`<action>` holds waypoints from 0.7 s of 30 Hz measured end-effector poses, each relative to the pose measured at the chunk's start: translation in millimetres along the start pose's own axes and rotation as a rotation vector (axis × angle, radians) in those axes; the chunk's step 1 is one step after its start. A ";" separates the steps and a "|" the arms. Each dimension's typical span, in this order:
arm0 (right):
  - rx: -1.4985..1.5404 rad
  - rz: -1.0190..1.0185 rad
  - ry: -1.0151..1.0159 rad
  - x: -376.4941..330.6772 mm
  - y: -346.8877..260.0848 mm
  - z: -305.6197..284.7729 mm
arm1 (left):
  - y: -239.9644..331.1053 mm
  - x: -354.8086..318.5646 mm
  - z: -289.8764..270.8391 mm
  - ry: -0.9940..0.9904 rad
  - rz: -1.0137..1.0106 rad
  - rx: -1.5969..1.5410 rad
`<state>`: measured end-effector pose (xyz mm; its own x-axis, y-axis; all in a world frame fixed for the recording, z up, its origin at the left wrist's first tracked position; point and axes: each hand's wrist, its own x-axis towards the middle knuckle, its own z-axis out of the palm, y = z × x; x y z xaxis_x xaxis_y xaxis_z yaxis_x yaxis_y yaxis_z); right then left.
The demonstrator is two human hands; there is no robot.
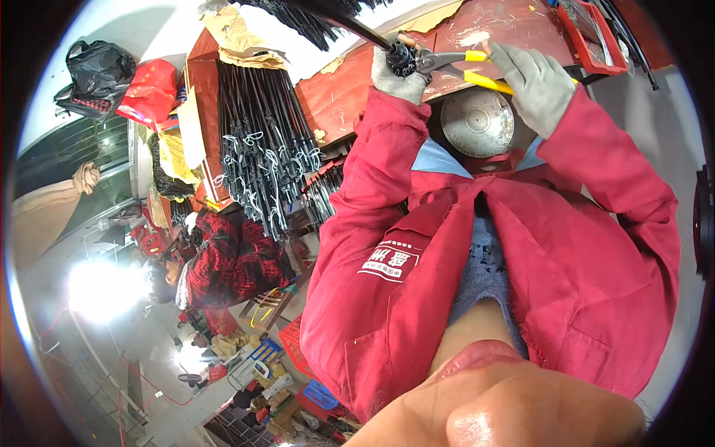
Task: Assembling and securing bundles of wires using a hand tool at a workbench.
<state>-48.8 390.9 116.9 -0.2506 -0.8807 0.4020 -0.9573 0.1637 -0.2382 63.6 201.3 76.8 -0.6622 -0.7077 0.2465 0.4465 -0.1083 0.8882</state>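
Note:
My left hand [401,78], in a grey-white work glove, is closed around the end of a thin black rod [361,30]. A dark ribbed hub [402,59] on that rod, like part of an umbrella frame, shows at the fingers. My right hand [540,86], gloved too, grips yellow-handled pliers [447,61] by the handles, which stand apart. Their metal jaws reach the hub beside my left fingers; whether they bite on anything is too small to tell. Both hands are over the edge of a red worktable [335,97].
Bundled black rods with white ties [257,149] overhang the table at left. A round metal disc [478,123] sits below my hands. At right is a red tray [592,33]. Another person in a checked shirt [234,257] works at left, near black [97,74] and red bags [149,93].

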 end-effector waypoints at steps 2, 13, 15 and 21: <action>0.587 0.263 -0.480 -6.0 11.3 6.8 | 3.2 4.4 -7.1 0.002 -0.287 -0.435; -0.293 -0.086 0.229 -1.9 -7.6 -0.9 | -2.6 0.6 -5.5 0.074 -0.093 -0.163; 0.095 0.019 -0.114 -7.8 -1.0 -2.9 | -6.4 3.9 -8.8 0.014 -0.136 -0.220; 0.494 0.357 -0.440 -3.9 3.8 3.1 | -8.7 7.2 -23.1 -0.160 -0.109 -0.241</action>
<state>-51.0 393.6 111.7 -0.3535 -0.9250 -0.1396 -0.6268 0.3450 -0.6987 68.8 181.0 61.9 -0.7919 -0.5658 0.2300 0.4848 -0.3534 0.8000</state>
